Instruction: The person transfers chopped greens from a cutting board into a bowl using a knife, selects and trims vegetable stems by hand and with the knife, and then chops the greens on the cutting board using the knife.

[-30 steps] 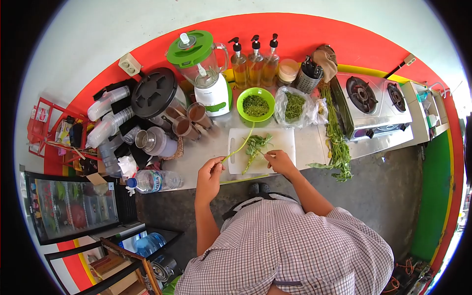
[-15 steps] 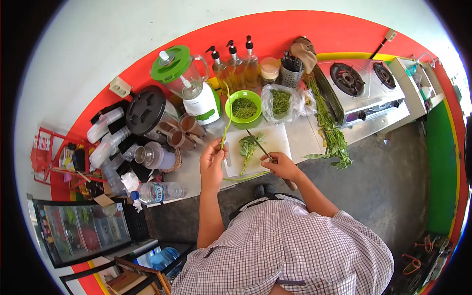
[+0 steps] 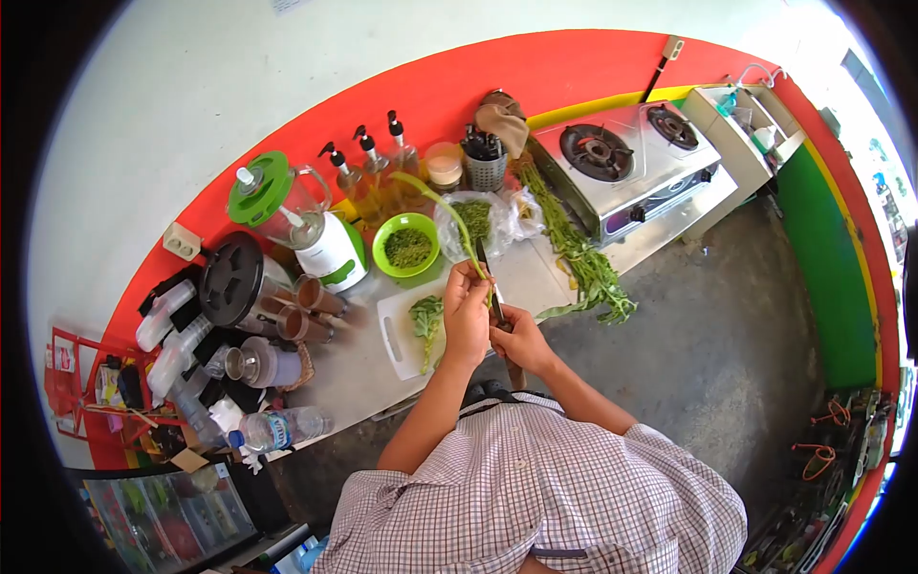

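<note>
My left hand (image 3: 468,320) is closed round a long green stalk (image 3: 448,205), which rises and curves toward the bottles. In my right hand (image 3: 519,342) is a knife (image 3: 496,308), its dark blade pointing up against the stalk beside my left fingers. Both hands are close together over the counter's front edge. Left of them lies a white cutting board (image 3: 390,335) with a leafy green sprig (image 3: 426,318) on it. Behind the board stands a green bowl (image 3: 381,256) of chopped greens, next to a clear plastic bag (image 3: 447,230) that also holds greens.
A blender (image 3: 330,251), pump bottles (image 3: 359,196) and a utensil holder (image 3: 486,172) line the wall. Long leafy stalks (image 3: 574,251) lie beside the gas stove (image 3: 622,153). Brown cups (image 3: 304,325) and a water bottle (image 3: 285,428) stand or lie at left.
The view has turned to the right. My hands have come together, bringing the knife blade up against the stalk. The stalk now leans left over the bowl and bag.
</note>
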### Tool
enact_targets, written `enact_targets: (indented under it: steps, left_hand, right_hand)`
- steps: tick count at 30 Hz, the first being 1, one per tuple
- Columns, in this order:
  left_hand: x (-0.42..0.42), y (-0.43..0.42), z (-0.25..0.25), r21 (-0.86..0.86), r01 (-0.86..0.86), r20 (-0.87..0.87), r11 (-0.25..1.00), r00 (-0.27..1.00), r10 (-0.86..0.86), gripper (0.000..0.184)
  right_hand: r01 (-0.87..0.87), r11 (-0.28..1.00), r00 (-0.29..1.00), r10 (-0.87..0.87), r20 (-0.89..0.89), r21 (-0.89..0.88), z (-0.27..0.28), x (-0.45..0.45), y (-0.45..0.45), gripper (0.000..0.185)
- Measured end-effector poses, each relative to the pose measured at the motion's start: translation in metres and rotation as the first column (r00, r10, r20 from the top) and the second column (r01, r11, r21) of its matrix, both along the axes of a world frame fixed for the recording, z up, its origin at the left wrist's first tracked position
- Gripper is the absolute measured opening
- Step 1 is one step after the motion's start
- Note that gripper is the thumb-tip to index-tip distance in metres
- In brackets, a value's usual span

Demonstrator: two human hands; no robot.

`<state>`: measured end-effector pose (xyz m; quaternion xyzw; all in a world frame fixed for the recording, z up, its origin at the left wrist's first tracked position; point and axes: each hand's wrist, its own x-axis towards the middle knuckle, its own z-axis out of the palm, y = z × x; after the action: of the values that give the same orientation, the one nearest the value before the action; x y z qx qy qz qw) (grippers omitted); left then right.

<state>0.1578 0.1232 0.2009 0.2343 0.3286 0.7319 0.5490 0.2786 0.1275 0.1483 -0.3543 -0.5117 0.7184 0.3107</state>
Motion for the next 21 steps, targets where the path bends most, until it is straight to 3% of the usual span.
enact_targets:
  steps: [7,10,14,17,18,20,21]
  left_hand:
    - [0.026,0.022,0.013,0.158,-0.017,0.179,0.987,0.984,-0.012,0.024]
    - [0.028,0.034,0.014,0.189,-0.048,0.173,0.981,0.985,0.015,0.024]
    - [0.021,0.052,0.015,0.14,-0.136,0.053,0.981,0.99,0.13,0.022]
    - [0.014,0.067,0.008,0.11,-0.17,0.003,0.979,0.985,0.17,0.021]
    - [0.013,0.071,0.009,0.092,-0.193,0.003,0.977,0.981,0.193,0.021]
    - [0.011,0.08,0.012,0.065,-0.2,0.022,0.978,0.98,0.199,0.02]
    - [0.008,0.083,0.012,0.057,-0.193,0.018,0.979,0.981,0.193,0.021]
  right_hand:
    - [0.084,0.995,0.99,-0.09,0.107,0.06,-0.006,0.021,0.006,0.019]
    - [0.15,0.973,0.967,-0.181,-0.179,-0.173,-0.004,0.022,0.014,0.013]
    - [0.207,0.94,0.92,-0.281,-0.273,-0.27,0.001,0.036,0.02,0.012]
    - [0.262,0.963,0.962,-0.266,-0.062,-0.064,0.0,0.053,0.022,0.017]
    - [0.269,0.961,0.96,-0.273,-0.062,-0.066,0.001,0.06,0.023,0.017]
    - [0.186,0.978,0.972,-0.197,0.125,0.093,0.002,0.071,0.022,0.021]
    - [0.185,0.981,0.967,-0.193,0.167,0.065,0.001,0.074,0.022,0.023]
